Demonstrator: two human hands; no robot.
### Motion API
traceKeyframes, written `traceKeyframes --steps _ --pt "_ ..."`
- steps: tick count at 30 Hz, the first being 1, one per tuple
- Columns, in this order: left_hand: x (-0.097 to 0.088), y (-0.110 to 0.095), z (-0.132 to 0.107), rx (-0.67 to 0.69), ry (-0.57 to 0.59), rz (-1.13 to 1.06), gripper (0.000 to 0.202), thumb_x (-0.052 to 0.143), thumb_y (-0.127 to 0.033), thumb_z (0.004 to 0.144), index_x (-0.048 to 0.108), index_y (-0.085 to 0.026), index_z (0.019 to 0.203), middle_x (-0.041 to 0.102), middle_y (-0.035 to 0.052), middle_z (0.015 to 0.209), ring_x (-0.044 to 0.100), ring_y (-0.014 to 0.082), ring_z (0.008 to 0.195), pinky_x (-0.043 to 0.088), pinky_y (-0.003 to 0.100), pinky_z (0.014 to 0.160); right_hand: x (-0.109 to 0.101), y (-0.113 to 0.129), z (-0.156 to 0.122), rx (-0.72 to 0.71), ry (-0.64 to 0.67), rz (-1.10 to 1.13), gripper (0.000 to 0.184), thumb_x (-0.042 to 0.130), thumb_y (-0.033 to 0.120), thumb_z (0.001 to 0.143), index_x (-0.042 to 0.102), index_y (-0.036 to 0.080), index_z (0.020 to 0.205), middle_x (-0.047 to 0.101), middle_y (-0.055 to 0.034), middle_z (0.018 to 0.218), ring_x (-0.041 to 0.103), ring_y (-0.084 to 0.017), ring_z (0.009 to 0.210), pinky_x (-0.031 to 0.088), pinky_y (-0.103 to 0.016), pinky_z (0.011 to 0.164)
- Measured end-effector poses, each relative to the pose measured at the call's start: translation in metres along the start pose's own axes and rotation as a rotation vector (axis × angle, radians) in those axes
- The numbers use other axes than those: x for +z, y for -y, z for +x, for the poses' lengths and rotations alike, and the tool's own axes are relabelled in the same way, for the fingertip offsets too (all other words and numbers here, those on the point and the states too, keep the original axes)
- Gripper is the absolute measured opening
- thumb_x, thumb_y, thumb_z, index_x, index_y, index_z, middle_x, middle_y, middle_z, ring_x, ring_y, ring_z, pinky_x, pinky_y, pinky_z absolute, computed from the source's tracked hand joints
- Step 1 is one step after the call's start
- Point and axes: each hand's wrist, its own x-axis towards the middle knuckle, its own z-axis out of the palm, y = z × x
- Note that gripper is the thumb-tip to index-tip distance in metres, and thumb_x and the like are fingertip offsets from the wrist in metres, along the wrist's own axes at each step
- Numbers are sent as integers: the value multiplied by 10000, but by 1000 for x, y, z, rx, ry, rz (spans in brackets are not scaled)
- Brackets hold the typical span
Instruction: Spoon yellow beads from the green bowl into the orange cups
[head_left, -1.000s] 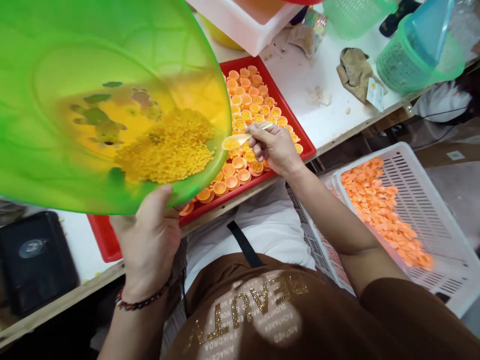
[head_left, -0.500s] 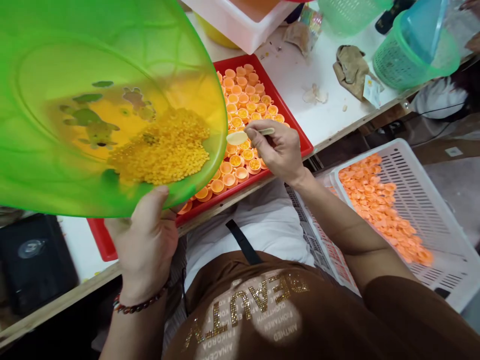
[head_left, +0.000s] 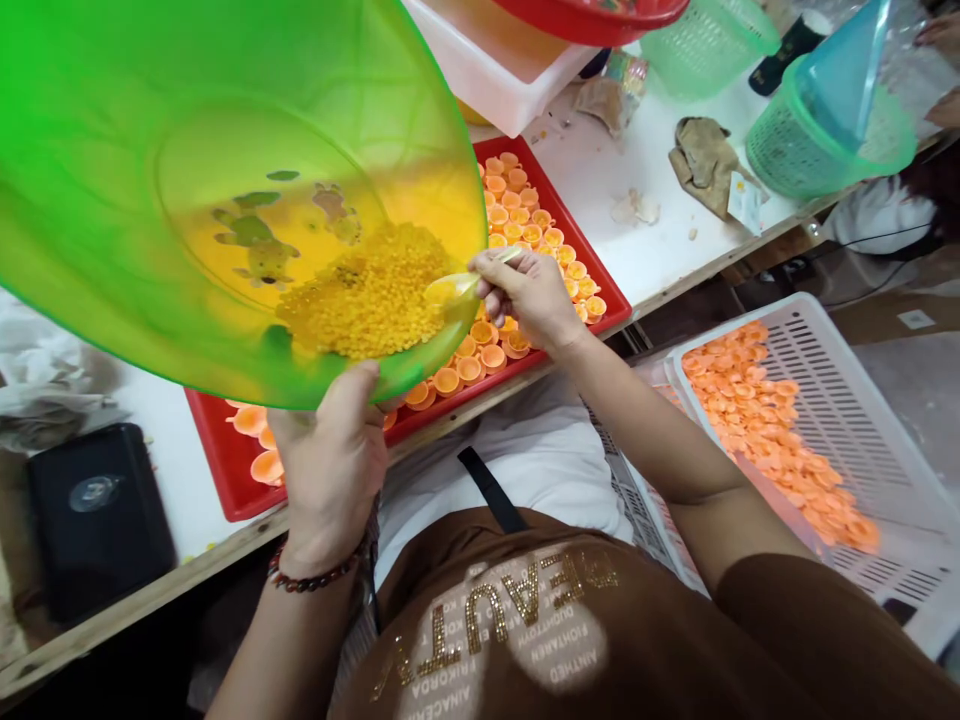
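The left hand (head_left: pixel 330 470) is gripping a tilted translucent green plastic basin (head_left: pixel 150 150), pooling tiny yellow beads (head_left: pixel 367 290) for the right hand's (head_left: pixel 529 295) pinched pale plastic spoon (head_left: pixel 450 288).

The bowl (head_left: pixel 112 200) hangs over the tray (head_left: pixel 217 470) of cups (head_left: pixel 525 215), the basket (head_left: pixel 847 400) right of it, seemingly lower

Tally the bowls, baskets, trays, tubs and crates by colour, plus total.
Green: 3 (held bowl, top mesh basket, right mesh basket)
Red: 2 (tray, top-edge bowl)
White: 2 (tub, slotted crate; a possible lower crate is unclear, not counted)
Total: 7
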Motion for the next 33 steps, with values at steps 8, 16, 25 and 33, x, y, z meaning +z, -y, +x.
traceKeyframes --steps 8,16,25,33 --pt "-27 3 15 134 -45 -78 447 795 -56 645 748 -232 1054 646 14 1439 568 360 1379 652 539 941 -40 -15 -2 -76 -81 -128 312 764 475 912 665 180 888 615 48 647 517 -46 473 405 -168 406" --pt "-24 4 12 108 -63 -95 445 757 -9 621 773 -245 998 676 25 1367 618 318 1312 663 486 903 -49 -31 -10 -510 -9 -543 280 679 498 968 730 223 964 686 -26 866 671 -152 789 558 -282 682" --pt "-3 7 3 60 -34 -56 432 831 -147 709 724 -268 1110 675 26 1364 641 304 1280 640 505 974 4 -11 -3 -442 0 -406 327 649 492 986 677 179 896 630 14 712 594 -91 599 479 -203 525" --pt "-6 4 9 7 -55 -42 467 843 -202 726 723 -277 1171 621 38 1463 653 335 1253 669 513 925 31 -9 11 48 39 3 322 806 427 876 624 171 806 637 44 609 539 -54 437 437 -155 379"
